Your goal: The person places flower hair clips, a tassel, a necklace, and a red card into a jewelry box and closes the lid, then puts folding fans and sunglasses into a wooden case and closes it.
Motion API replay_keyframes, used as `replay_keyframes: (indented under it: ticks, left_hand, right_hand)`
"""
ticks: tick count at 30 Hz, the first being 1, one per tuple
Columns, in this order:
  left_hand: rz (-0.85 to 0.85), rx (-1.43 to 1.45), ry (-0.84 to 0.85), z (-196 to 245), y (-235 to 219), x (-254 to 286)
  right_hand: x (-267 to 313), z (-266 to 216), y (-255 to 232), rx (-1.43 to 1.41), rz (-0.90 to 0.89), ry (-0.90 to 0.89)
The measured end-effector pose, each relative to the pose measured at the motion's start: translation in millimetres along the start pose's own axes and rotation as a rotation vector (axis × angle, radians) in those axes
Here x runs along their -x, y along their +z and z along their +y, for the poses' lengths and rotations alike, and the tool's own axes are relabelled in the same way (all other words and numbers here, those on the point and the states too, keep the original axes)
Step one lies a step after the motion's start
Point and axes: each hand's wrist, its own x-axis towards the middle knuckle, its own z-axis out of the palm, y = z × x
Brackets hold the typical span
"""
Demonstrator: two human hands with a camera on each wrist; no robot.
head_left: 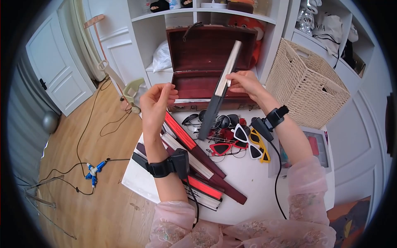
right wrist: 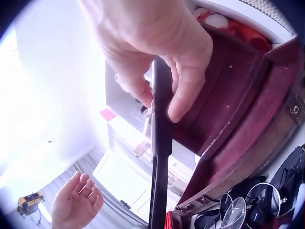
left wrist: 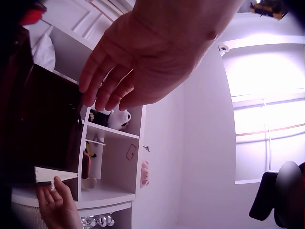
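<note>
My right hand (head_left: 247, 85) pinches a closed folding fan (head_left: 211, 108) with dark sticks and a cream edge, held slanted above the table. In the right wrist view the thumb and fingers of that hand (right wrist: 157, 62) grip the fan (right wrist: 162, 138) from both sides. The left hand (head_left: 156, 103) is raised at the left of the fan, apart from it, fingers loosely bent and holding nothing; in the left wrist view this hand (left wrist: 138, 67) hangs with relaxed fingers. Behind both hands stands an open dark red case (head_left: 194, 85).
Several closed fans (head_left: 198, 165) lie at the table's left. Sunglasses and eyeglasses, including a white pair (head_left: 241, 134), a red pair (head_left: 219, 149) and a yellow pair (head_left: 259, 142), are piled mid-table. A clear-lidded box (head_left: 320, 142) lies at the right, below a woven basket (head_left: 308, 82).
</note>
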Motion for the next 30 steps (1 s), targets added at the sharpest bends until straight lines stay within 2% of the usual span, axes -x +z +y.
replay_keyframes:
  ticks: [2, 3, 6, 15, 23, 26, 30]
  left_hand:
    - [0.006, 0.001, 0.001, 1, -1, 0]
    - [0.005, 0.000, 0.009, 1, -1, 0]
    - [-0.006, 0.000, 0.011, 1, -2, 1]
    - [-0.017, 0.006, 0.003, 2, 1, 1]
    - [-0.003, 0.012, 0.000, 2, -1, 1]
    - [-0.011, 0.019, 0.005, 2, -1, 2]
    - [-0.009, 0.016, 0.002, 3, 0, 1]
  right_hand:
    - [-15, 17, -3, -0.262, 0.093, 0.004]
    - [-21, 24, -3, -0.257, 0.090, 0.003]
    - [-34, 42, -3, -0.516, 0.189, -0.017]
    - [-61, 66, 15, -0.689, 0.386, -0.002]
    - [-76, 81, 39, -0.702, 0.411, -0.008]
    - [-77, 81, 44, -0.657, 0.413, 0.047]
    - [-76, 85, 47, -0.673, 0.320, 0.058]
